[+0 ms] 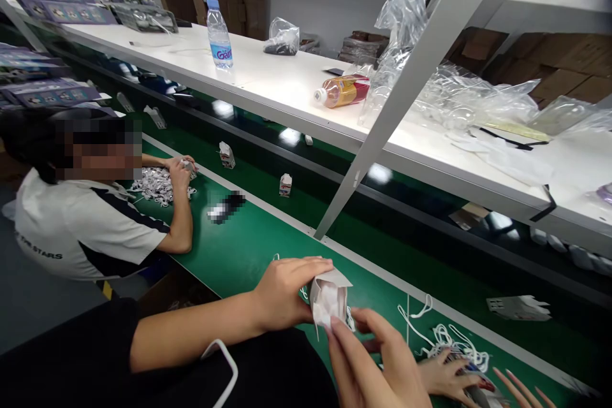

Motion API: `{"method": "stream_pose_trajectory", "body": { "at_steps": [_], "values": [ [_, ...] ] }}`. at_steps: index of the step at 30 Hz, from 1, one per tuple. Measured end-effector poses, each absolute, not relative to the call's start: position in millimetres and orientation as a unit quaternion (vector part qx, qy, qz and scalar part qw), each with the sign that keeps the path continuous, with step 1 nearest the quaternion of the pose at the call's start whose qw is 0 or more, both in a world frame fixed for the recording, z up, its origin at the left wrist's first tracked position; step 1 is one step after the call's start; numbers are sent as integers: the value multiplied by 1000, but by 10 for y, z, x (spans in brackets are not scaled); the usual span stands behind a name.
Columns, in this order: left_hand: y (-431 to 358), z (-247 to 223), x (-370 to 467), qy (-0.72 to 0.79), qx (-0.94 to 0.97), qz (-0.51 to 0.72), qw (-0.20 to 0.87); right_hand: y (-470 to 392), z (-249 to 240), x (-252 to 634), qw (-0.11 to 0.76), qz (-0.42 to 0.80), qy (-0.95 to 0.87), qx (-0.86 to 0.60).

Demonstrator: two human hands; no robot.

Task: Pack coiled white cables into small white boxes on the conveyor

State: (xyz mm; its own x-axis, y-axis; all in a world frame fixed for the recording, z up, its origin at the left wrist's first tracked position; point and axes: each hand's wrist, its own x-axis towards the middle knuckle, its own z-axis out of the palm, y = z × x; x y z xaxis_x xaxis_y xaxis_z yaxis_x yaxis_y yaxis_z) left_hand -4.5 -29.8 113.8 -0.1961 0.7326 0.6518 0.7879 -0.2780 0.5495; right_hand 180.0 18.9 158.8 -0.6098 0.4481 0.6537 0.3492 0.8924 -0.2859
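My left hand [284, 290] grips a small white cardboard box [338, 282] from its left side, fingers over its top edge. The box's open end faces me, with crumpled whitish material [329, 299] inside; what that wraps is hidden. My right hand [377, 357] holds the box at its lower right, fingertips at the rim of the opening. Bits of white cord show behind the box at both sides. A white cord loop [229, 370] crosses in front of my dark clothing.
At right, a co-worker's hands [449, 373] are over white cords [461, 344] on the green table [258, 242]. At left, another person [95, 217] handles a pile of white cords [155, 186]. Small boxes [285, 185] stand beyond. A shelf post [392, 108] rises ahead, beside bottles [220, 41] on a shelf.
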Motion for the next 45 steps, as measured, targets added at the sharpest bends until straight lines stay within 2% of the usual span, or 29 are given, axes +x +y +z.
{"method": "stream_pose_trajectory", "body": {
  "at_steps": [4, 7, 11, 14, 18, 22, 31, 36, 38, 41, 43, 45],
  "values": [
    [-293, 1180, -2, -577, -672, -457, 77, 251, 1656, 1689, 339, -9, -918, -203],
    [-285, 1175, 54, -568, -687, -443, 93, 250, 1643, 1556, 297, -19, -920, -254],
    [-251, 1090, 99, -557, -706, -434, 57, 256, 1506, 1401, 243, -8, -902, -356],
    [-216, 989, 80, -545, -714, -439, 18, 371, 1369, 1405, 224, 18, -900, -373],
    [-206, 857, 11, -587, -681, -437, -36, 624, 1326, 1633, 268, 97, -909, -304],
    [-220, 774, -65, -622, -639, -446, -79, 673, 1408, 1814, 317, 100, -896, -293],
    [-177, 787, -62, -610, -659, -433, -75, 501, 1177, 1627, 235, -10, -960, -154],
    [-117, 746, -8, -596, -674, -426, -98, 462, 1117, 1541, 175, -19, -966, -191],
    [-100, 711, -14, -610, -659, -422, -127, 484, 1157, 1549, 185, 15, -965, -184],
    [-78, 655, -52, -644, -611, -424, -179, 600, 1173, 1662, 256, 53, -953, -155],
    [-59, 637, -85, -656, -579, -436, -209, 700, 1086, 1780, 297, 69, -930, -208],
    [-36, 650, -114, -652, -554, -456, -244, 769, 919, 1876, 293, 102, -908, -280]
  ]
}}
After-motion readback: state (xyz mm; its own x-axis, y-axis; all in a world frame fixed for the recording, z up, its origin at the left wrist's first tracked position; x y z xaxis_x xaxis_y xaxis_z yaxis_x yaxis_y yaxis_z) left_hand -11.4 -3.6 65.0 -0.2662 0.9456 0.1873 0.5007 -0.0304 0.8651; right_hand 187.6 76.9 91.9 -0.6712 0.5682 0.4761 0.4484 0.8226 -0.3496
